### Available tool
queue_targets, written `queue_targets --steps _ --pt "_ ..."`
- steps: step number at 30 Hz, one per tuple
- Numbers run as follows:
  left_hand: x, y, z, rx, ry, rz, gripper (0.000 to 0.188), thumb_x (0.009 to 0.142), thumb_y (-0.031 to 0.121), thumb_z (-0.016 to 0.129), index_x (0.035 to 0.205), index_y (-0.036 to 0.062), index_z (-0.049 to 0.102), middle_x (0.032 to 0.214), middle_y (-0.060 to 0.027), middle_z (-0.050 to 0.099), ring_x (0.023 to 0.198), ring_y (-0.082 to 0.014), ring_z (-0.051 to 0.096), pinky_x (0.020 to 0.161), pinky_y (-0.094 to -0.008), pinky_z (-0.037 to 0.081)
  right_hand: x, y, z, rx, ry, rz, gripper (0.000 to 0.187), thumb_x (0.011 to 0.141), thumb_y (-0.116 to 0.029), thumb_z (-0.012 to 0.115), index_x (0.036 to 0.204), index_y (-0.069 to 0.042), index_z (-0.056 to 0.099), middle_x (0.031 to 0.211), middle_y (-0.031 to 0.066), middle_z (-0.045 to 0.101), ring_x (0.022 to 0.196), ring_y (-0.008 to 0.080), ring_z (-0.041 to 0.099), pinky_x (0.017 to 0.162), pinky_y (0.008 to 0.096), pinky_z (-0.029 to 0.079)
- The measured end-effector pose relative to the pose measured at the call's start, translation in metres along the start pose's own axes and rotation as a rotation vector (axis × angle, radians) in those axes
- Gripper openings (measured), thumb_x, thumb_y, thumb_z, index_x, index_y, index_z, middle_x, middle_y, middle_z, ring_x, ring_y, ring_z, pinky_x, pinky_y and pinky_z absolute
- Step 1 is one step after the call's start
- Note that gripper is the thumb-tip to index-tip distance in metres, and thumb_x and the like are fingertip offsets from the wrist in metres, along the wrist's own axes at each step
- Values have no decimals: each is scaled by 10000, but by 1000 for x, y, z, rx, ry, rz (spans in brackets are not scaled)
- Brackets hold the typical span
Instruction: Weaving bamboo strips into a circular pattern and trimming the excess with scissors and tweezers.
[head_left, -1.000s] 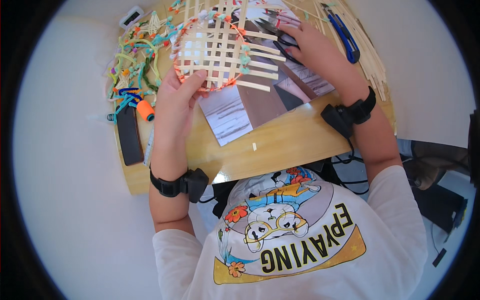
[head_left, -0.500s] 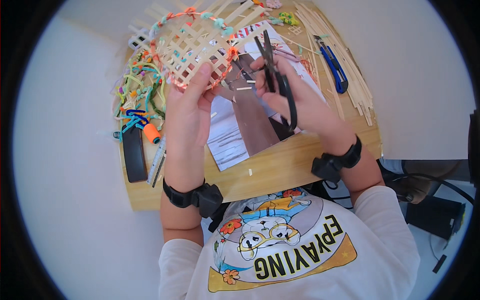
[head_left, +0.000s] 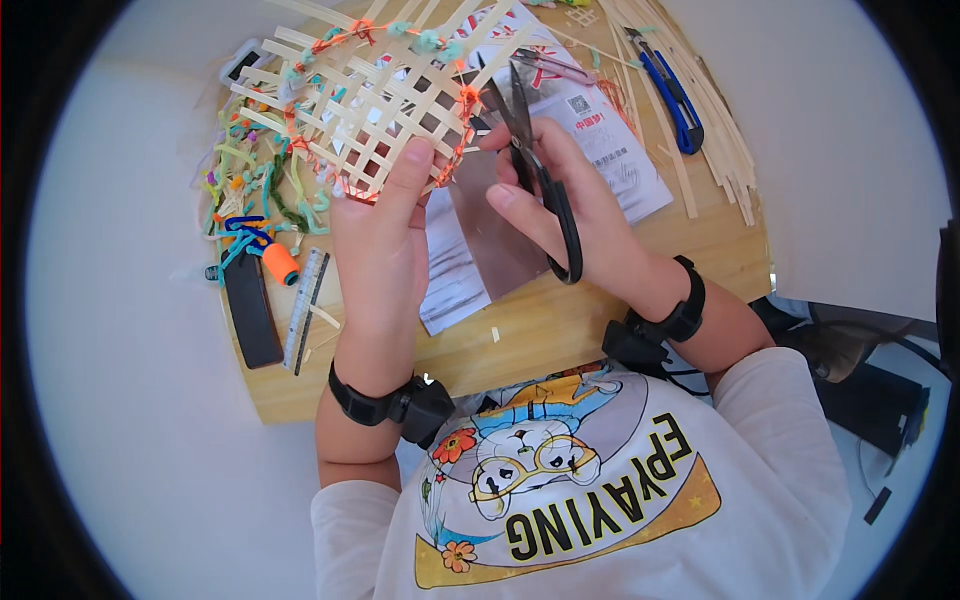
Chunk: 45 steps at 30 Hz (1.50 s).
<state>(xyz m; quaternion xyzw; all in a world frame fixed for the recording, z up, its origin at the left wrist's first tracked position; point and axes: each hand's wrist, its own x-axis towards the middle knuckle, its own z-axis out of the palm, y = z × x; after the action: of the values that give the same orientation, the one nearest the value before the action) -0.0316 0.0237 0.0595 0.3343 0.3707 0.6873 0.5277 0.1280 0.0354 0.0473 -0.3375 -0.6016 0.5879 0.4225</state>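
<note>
My left hand (head_left: 385, 235) grips the lower edge of a round woven piece of pale flat strips (head_left: 372, 112), thumb on top and fingers beneath. Orange thread and tufts of mint-green fuzzy cord run around its circle, and loose strip ends stick out past it. In my right hand (head_left: 585, 200) is a pair of black-handled scissors (head_left: 530, 152), its blades parted and pointing away from me. The blades are close to the right rim of the weave, beside an orange knot; whether they touch a strip I cannot tell.
Beneath my hands lies a printed sheet (head_left: 630, 165). To the right are a blue utility knife (head_left: 668, 98) and long pale strips (head_left: 715, 150). On the left are colourful fuzzy cords (head_left: 285, 205), an orange thread spool (head_left: 281, 264), a dark flat case (head_left: 252, 315) and a ruler (head_left: 303, 310).
The scissors have moved left toward the weave's right rim, and their blades now stand wider apart. The weave sits slightly lower in view, still in my left hand.
</note>
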Motion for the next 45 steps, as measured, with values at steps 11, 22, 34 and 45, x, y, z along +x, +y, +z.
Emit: queue_targets --steps 11,22,34,45 --pt "-5 -7 4 146 -11 56 377 842 24 633 1188 -19 490 1102 -100 602 969 -144 595 851 -276 476 4 3 -9 -5 -10 -34 349 880 -192 622 1164 -51 480 868 -22 457 806 50 422 716 201 371" --pt "-7 -6 6 230 -16 81 348 829 50 658 1143 -17 524 1040 -77 625 899 -117 607 792 -252 481 3 11 -5 -103 38 -74 384 871 -243 641 1152 -34 484 771 -9 456 728 74 424 654 230 376" --pt "-4 -6 5 220 -13 82 359 817 29 658 1147 -21 525 1058 -93 630 923 -134 613 810 -263 485 3 18 -4 -157 90 -131 422 855 -304 661 1122 -23 495 671 11 460 625 97 417 560 257 374" --pt "-4 -4 4 243 -5 64 347 817 34 663 1135 -16 532 1028 -79 634 894 -117 611 783 -252 488 1 15 -3 -160 85 -117 398 852 -295 665 1096 -24 505 671 27 468 615 104 425 556 265 376"
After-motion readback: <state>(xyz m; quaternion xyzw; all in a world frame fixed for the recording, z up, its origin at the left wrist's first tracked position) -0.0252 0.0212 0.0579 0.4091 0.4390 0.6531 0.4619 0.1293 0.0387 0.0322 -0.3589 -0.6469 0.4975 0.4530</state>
